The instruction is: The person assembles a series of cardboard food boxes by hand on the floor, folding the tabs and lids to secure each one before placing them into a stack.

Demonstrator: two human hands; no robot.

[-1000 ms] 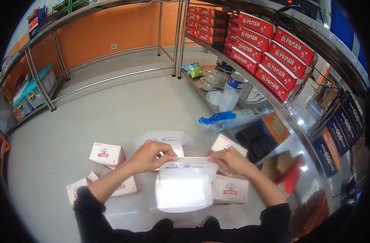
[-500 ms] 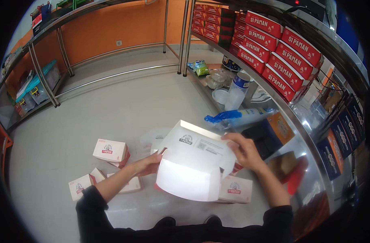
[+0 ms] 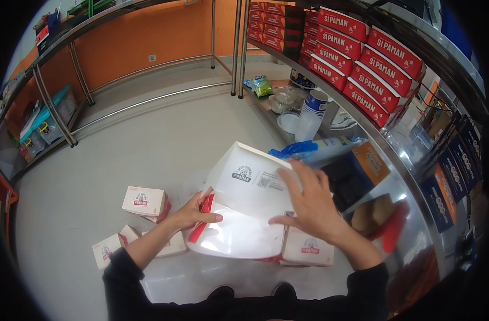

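Observation:
A partly folded cardboard takeaway box [image 3: 239, 230], white inside with red side flaps, is held up in front of me, its lid panel raised on the far side. My left hand [image 3: 196, 212] grips the left wall, thumb inside and fingers outside. My right hand [image 3: 311, 206] spreads over the right edge, its index finger against the lid and its thumb reaching over the inner side. Behind my right wrist, a closed cream-and-red box [image 3: 308, 247] is partly covered. Left of my left forearm sit similar boxes, one farther away [image 3: 144, 201] and one nearer [image 3: 108, 249].
On the right, a steel shelf [image 3: 335, 93] carries stacked red boxes [image 3: 330, 48]. A lower shelf has paper cups [image 3: 315, 101], plastic containers and a blue plastic pack [image 3: 319, 147]. Dark blue boxes [image 3: 453, 179] are far right. Lidded plastic bins [image 3: 49, 128] stand at left.
My right hand has moved inward from the lid's far right corner, its fingers now spread. My left thumb has come over the left wall, where a red flap now stands. The box has shifted slightly left.

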